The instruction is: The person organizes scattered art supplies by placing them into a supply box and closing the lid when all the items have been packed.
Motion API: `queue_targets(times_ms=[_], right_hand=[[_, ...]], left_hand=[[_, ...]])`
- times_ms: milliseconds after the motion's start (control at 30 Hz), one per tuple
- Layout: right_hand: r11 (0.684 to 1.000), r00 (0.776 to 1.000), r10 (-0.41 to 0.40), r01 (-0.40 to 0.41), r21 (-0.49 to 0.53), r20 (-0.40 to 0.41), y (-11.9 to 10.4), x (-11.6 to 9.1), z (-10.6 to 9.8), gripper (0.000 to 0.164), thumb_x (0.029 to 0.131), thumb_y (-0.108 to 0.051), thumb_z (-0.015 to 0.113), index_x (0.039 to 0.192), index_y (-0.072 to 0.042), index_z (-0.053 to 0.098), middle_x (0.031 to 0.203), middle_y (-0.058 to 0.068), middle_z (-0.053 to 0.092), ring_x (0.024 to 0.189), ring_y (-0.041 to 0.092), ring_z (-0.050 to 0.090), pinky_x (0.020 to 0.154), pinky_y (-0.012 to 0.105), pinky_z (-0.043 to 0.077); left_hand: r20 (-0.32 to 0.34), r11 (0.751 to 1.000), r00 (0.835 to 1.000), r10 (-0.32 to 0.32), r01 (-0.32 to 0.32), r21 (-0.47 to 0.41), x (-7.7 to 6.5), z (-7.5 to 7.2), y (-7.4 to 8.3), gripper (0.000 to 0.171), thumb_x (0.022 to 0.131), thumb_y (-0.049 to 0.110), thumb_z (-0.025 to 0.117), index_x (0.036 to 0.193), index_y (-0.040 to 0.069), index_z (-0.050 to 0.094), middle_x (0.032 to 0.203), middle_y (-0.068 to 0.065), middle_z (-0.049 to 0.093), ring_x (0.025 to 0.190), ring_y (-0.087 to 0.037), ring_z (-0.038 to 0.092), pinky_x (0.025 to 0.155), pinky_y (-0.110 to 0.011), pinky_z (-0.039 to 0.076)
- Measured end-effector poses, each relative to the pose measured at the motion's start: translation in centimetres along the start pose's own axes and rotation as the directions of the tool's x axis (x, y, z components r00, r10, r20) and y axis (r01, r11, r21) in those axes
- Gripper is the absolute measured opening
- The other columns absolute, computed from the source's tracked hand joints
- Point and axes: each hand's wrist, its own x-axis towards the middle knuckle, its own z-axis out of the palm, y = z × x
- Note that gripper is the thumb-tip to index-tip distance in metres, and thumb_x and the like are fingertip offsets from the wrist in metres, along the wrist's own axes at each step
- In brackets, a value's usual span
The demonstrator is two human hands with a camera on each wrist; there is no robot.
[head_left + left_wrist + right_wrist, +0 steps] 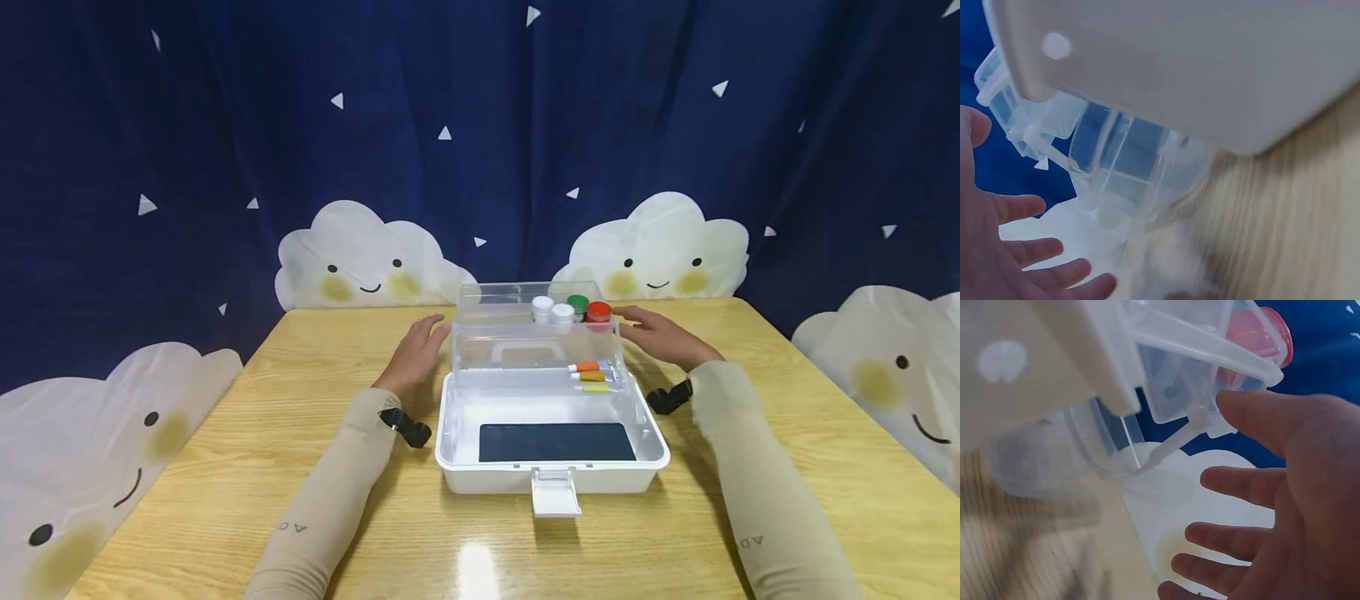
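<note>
A white storage box (487,479) stands with its clear tiered trays (510,357) folded up at the back. My left hand (414,358) is beside the left end of the trays; the left wrist view shows its fingers (1025,209) spread, holding nothing. On the other side, my right hand (663,336) has its fingertips close by the red-lidded jar (598,312). In the right wrist view its thumb overlaps the tray's edge, the fingers (1241,485) apart. White jars (542,309) and a green-lidded jar (577,307) share the top tray. Several small tubes (588,367) lie in the tray below.
A dark flat rectangle (555,442) lies in the box's bottom compartment. The front latch (556,500) hangs open over the wooden table (225,517). Behind the table falls a dark blue curtain (495,75) with cloud faces.
</note>
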Motion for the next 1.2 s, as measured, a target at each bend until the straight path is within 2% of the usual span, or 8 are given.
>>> queue_targets(times_ms=[133,200,300,467,667,867,1000,1200], right_hand=[[0.995,0.999,0.009,-0.013,0.095,0.046,0.6,0.3,0.3,0.081,0.093,-0.064,0.043,0.152,-0.011,0.025,0.156,0.019,0.024,0.138,0.045,0.025,0.106,0.067,0.026],[0.984,0.997,0.004,-0.017,0.178,0.078,1.0,0.5,0.6,0.081,0.094,-0.062,0.043,0.153,-0.01,0.024,0.156,0.018,0.023,0.139,0.044,0.025,0.107,0.065,0.025],[0.951,0.993,-0.002,-0.036,0.306,0.121,1.4,0.8,0.8,0.079,0.095,-0.059,0.044,0.153,-0.01,0.022,0.156,0.017,0.023,0.139,0.043,0.026,0.108,0.062,0.027],[0.891,0.987,-0.004,-0.069,0.448,0.161,1.8,1.1,1.2,0.078,0.096,-0.055,0.046,0.153,-0.008,0.02,0.154,0.02,0.025,0.137,0.045,0.029,0.107,0.06,0.032],[0.842,0.979,0.028,-0.133,0.523,0.204,2.1,1.3,1.7,0.079,0.094,-0.058,0.047,0.154,-0.014,0.02,0.154,0.017,0.026,0.133,0.043,0.034,0.104,0.053,0.04],[0.782,0.98,0.023,-0.142,0.607,0.199,2.9,1.8,2.2,0.071,0.097,-0.052,0.047,0.153,-0.015,0.024,0.153,0.018,0.03,0.128,0.038,0.042,0.096,0.043,0.049],[0.772,0.982,0.008,-0.127,0.623,0.191,3.3,2.0,2.4,0.07,0.098,-0.051,0.045,0.153,-0.016,0.023,0.153,0.019,0.028,0.13,0.04,0.041,0.095,0.043,0.05],[0.739,0.984,0.04,-0.144,0.658,0.171,4.1,2.0,2.5,0.068,0.097,-0.054,0.044,0.153,-0.021,0.025,0.153,0.014,0.03,0.13,0.035,0.043,0.096,0.043,0.049]], left_hand=[[0.066,0.986,0.994,-0.091,0.099,-0.135,-0.1,-0.1,0.2,0.062,0.101,0.051,0.027,0.148,0.011,0.034,0.146,-0.016,0.04,0.13,-0.036,0.042,0.108,-0.049,0.035],[0.119,0.961,0.983,-0.137,0.161,-0.226,-0.1,-0.1,0.2,0.064,0.1,0.053,0.027,0.149,0.013,0.031,0.149,-0.015,0.035,0.13,-0.037,0.043,0.103,-0.048,0.041],[0.185,0.903,0.966,-0.18,0.237,-0.36,0.1,0.0,0.2,0.063,0.1,0.052,0.029,0.151,0.014,0.028,0.156,-0.012,0.023,0.137,-0.039,0.033,0.099,-0.048,0.046],[0.239,0.843,0.954,-0.182,0.276,-0.461,0.3,0.3,0.0,0.06,0.101,0.047,0.029,0.151,0.014,0.026,0.155,-0.016,0.022,0.138,-0.037,0.033,0.101,-0.047,0.045],[0.287,0.777,0.931,-0.225,0.35,-0.523,0.6,0.9,-0.2,0.06,0.099,0.052,0.032,0.149,0.018,0.031,0.154,-0.014,0.027,0.136,-0.034,0.038,0.1,-0.045,0.046],[0.294,0.778,0.924,-0.243,0.367,-0.511,0.4,1.2,-0.3,0.059,0.099,0.054,0.031,0.148,0.021,0.033,0.152,-0.012,0.032,0.133,-0.032,0.042,0.098,-0.044,0.048],[0.285,0.781,0.926,-0.249,0.366,-0.506,0.4,1.2,-0.5,0.058,0.099,0.055,0.03,0.148,0.024,0.034,0.151,-0.012,0.034,0.132,-0.031,0.044,0.1,-0.045,0.046],[0.283,0.763,0.928,-0.244,0.364,-0.534,0.5,1.4,-0.7,0.06,0.099,0.054,0.033,0.15,0.022,0.031,0.149,-0.015,0.037,0.131,-0.031,0.045,0.1,-0.044,0.046]])
